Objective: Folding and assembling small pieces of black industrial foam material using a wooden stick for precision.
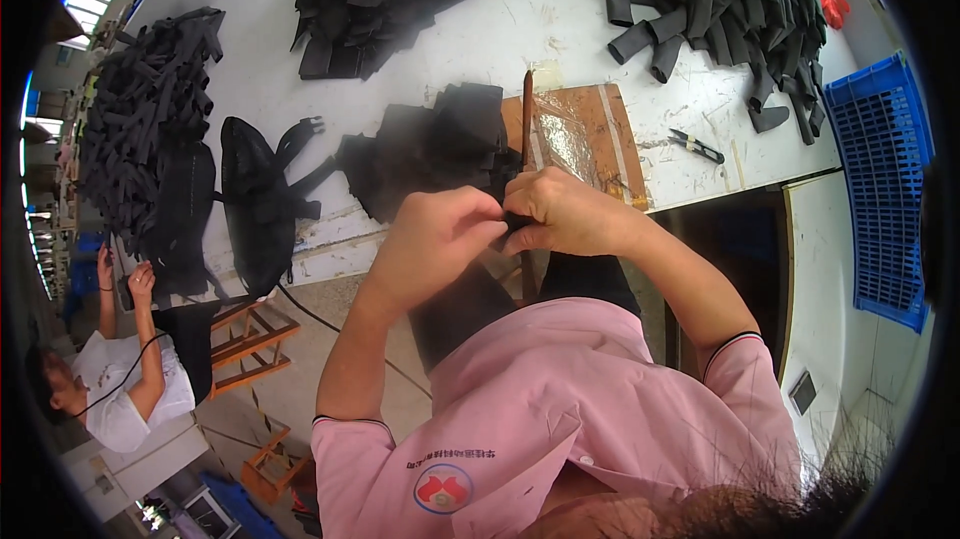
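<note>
Head view: right hand (560, 211) pinches matte black fabric (516, 222), left hand (436, 239) just beside.

The table (440, 64) has a smooth-looking top with many scuffs. Near its front edge, the black pieces (440, 144) appear to be of matt cloth. Beside them, the board (582, 144) looks wooden, glossy in its middle. At the right edge, the crate (885, 189) is of plastic.

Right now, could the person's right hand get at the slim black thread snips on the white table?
Probably yes: the snips lie uncovered to the right of the flat brown board, though the right hand seems busy pinching black fabric.
</note>
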Demonstrator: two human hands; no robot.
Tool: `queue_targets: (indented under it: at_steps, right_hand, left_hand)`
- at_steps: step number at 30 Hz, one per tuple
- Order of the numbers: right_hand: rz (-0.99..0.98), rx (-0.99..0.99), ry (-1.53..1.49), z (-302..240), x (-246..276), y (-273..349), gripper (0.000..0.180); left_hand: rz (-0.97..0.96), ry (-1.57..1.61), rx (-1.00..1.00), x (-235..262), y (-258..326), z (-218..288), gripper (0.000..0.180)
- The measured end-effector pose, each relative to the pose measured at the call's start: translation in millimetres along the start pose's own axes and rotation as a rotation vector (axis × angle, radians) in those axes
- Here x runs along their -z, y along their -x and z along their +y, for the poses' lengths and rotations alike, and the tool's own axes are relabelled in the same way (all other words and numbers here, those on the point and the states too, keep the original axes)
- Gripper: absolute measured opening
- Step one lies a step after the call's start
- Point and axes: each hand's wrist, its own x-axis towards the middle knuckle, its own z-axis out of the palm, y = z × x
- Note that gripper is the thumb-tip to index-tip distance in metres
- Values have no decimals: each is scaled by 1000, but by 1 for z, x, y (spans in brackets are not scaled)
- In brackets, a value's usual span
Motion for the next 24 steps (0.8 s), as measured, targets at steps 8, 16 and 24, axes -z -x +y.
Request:
queue_targets:
  at_steps: [8, 16, 24]
  right_hand:
    - [-192, 77, 142, 2, -1, -1, 22]
    - [657, -87, 20, -31, -24, 23, 37]
    - [747, -58, 50, -15, -49, 15, 16]
  left_hand:
    - [-106, -61, 10, -4, 4, -7, 7]
    - [377, 527, 185, -28, 17, -26, 9]
    - [820, -329, -305, -70, 10, -23, 10]
